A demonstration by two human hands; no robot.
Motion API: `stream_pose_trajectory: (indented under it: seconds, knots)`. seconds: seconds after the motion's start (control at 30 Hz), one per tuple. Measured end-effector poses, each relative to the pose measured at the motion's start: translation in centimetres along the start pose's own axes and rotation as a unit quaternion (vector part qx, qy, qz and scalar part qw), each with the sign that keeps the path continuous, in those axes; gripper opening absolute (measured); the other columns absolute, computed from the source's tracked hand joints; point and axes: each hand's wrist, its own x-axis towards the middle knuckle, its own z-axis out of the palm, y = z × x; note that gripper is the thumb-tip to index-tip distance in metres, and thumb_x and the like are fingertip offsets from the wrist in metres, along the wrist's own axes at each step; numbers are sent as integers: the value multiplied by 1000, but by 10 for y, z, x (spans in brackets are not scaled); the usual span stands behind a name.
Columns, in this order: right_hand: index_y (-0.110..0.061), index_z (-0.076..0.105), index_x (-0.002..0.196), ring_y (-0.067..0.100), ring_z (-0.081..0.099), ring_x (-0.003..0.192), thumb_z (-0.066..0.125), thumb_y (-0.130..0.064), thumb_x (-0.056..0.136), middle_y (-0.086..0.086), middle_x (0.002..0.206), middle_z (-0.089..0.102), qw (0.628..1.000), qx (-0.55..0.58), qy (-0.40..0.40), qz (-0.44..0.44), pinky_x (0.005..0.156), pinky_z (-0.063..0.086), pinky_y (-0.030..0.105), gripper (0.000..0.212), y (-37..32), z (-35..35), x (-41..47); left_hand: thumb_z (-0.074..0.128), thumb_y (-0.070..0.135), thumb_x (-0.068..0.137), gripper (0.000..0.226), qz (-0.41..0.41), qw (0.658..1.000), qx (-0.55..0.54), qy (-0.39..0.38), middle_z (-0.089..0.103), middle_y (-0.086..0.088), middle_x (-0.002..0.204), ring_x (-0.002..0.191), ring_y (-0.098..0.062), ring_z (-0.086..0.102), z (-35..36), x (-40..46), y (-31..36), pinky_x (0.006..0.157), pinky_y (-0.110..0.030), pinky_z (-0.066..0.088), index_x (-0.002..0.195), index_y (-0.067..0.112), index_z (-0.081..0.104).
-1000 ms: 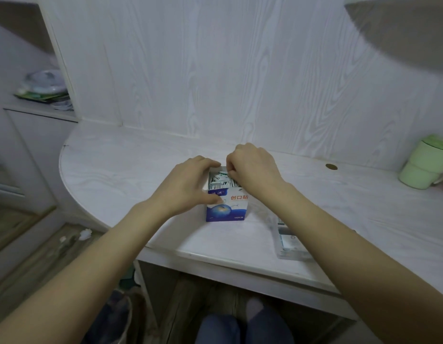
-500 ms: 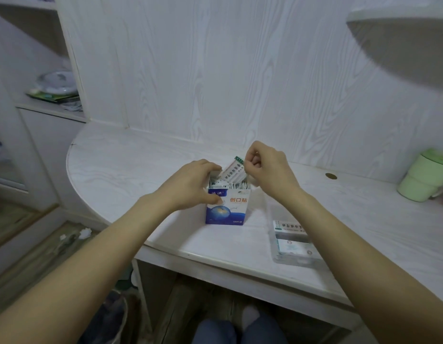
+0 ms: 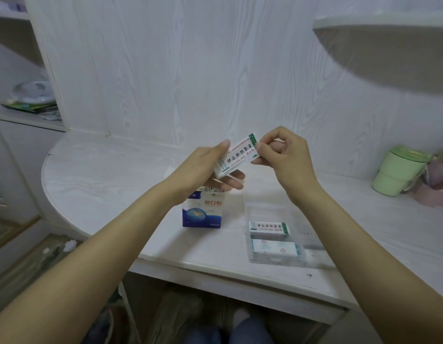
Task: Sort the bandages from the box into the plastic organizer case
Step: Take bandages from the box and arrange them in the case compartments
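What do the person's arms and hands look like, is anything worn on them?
Both forearms are bare as far as the view reaches, with no sleeves in sight. The left hand and right hand show no gloves, rings, watch or bracelets. Fingernails look short and unpainted.

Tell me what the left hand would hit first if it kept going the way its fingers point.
Probably the right hand: the left hand points rightward along the bandage stack both grip. Depth is unclear.

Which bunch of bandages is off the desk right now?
The stack of bandages held between both hands; the other two stacks lie in the clear organizer case.
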Motion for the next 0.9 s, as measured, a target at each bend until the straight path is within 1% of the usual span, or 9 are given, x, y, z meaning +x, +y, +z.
stream_pose_trajectory:
  seconds: [0.07, 0.13, 0.2, 0.3, 0.4, 0.53, 0.67, 0.77, 0.9]
  knots:
    - [-6, 53, 76, 13, 70, 67, 56, 4, 90, 13, 74, 69, 1000, 3, 4, 14, 64, 55, 20, 18, 3, -13, -10, 25, 47, 100, 60, -37, 996, -42, -67, 72, -17, 94, 81, -26, 72, 16, -7, 2, 60, -22, 56, 108, 2, 63]
    - [-5, 55, 76, 11, 69, 64, 57, 4, 89, 13, 73, 69, 1000, -11, 8, 27, 62, 53, 18, 16, 7, -28, -21, 29, 44, 99, 54, -51, 990, -68, -114, 72, -19, 95, 84, -26, 72, 35, -10, -1, 62, -21, 56, 108, 1, 61]
    - [-4, 57, 78, 12, 68, 63, 59, 3, 88, 10, 69, 70, 999, -11, 9, 46, 63, 54, 19, 12, 11, -42, -29, 36, 32, 101, 41, -58, 985, -104, -128, 72, -19, 95, 86, -27, 72, 49, -11, -6, 65, -20, 57, 109, 0, 60]
    - [-4, 59, 84, 14, 68, 66, 65, -4, 87, 5, 67, 69, 996, 11, 2, 88, 69, 56, 22, 7, 15, -62, -41, 41, 19, 100, 29, -51, 984, -126, -118, 72, -18, 96, 87, -27, 72, 70, -7, -14, 67, -20, 57, 109, 1, 62]
    - [-2, 59, 88, 13, 65, 63, 72, -9, 82, 7, 69, 66, 993, -12, -9, 119, 66, 56, 22, 17, 23, -82, -51, 45, 15, 98, 23, -44, 985, -115, -122, 73, -15, 97, 89, -25, 71, 92, -6, -19, 71, -24, 59, 109, 6, 63]
    - [-3, 65, 88, 13, 66, 64, 72, -2, 79, 10, 75, 70, 988, -21, -31, 150, 67, 56, 22, 11, 30, -103, -64, 53, 13, 94, 18, -56, 986, -104, -121, 73, -10, 99, 89, -25, 71, 114, -6, -29, 78, -32, 58, 109, 11, 63]
    - [-7, 69, 89, 13, 68, 67, 71, 2, 80, 15, 81, 70, 989, -22, -20, 147, 66, 56, 20, 13, 36, -115, -73, 63, 12, 88, 20, -72, 984, -142, -85, 73, -9, 99, 89, -25, 71, 128, -3, -31, 67, -25, 59, 108, 11, 64]
    - [-8, 69, 89, 12, 68, 68, 70, 2, 80, 14, 79, 71, 990, -24, 0, 142, 65, 54, 18, 14, 41, -122, -75, 54, 17, 95, 18, -77, 981, -154, -93, 73, -10, 100, 91, -24, 71, 136, 0, -29, 71, -27, 59, 108, 9, 64]
    - [-8, 69, 92, 12, 68, 64, 68, 3, 82, 6, 72, 71, 987, -1, 7, 160, 64, 54, 17, 15, 49, -128, -75, 52, 15, 96, 14, -68, 991, -112, -34, 71, -6, 88, 80, -16, 69, 139, 6, -29, 65, -23, 58, 96, 14, 66]
